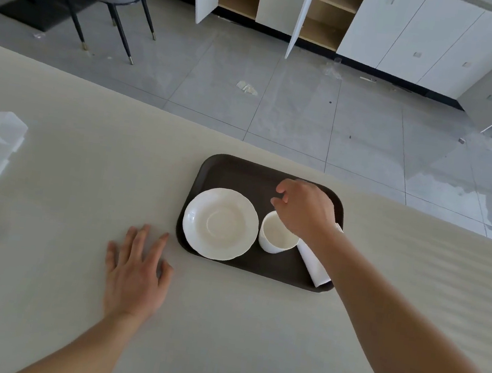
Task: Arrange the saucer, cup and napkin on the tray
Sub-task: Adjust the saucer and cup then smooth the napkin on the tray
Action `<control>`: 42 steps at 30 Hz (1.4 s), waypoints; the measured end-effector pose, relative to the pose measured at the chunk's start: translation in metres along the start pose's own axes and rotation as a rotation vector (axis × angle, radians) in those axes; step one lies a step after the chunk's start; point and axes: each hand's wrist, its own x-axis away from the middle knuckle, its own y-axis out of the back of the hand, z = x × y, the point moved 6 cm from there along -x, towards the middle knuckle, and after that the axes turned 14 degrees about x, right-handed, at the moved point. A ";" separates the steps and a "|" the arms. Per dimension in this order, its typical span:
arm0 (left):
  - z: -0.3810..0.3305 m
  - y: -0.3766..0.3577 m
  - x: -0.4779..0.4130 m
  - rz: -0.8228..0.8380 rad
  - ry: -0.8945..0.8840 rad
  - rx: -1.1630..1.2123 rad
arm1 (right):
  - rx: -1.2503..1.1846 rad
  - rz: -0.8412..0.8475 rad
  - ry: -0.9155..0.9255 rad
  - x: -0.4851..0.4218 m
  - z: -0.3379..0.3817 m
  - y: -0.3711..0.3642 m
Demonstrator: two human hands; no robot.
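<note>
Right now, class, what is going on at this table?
A person is setting out tea things on a dark tray. The saucer, the cup and a folded napkin all lie on it, the cup standing beside the saucer, not on it. The right hand is over the cup's rim; whether it grips is unclear. The left hand rests flat on the table.

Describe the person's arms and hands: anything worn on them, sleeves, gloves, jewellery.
Both forearms are bare as far as the frame shows, no sleeves in view. The left hand and right hand wear no gloves; no rings, watch or bracelet are visible.
</note>
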 end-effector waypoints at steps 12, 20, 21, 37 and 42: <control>-0.001 -0.001 0.000 -0.001 -0.003 0.012 | 0.350 0.354 0.267 -0.054 0.068 -0.042; 0.001 -0.002 0.001 0.021 0.022 0.005 | 0.309 0.398 0.282 -0.063 0.076 -0.060; 0.000 -0.001 0.000 0.021 0.021 0.008 | 0.273 0.395 0.275 -0.063 0.076 -0.061; -0.003 0.003 0.001 0.040 0.027 -0.001 | -0.073 0.337 0.125 -0.090 0.051 -0.065; -0.003 0.003 0.000 0.050 0.030 -0.005 | -0.162 0.321 0.020 -0.096 0.035 -0.068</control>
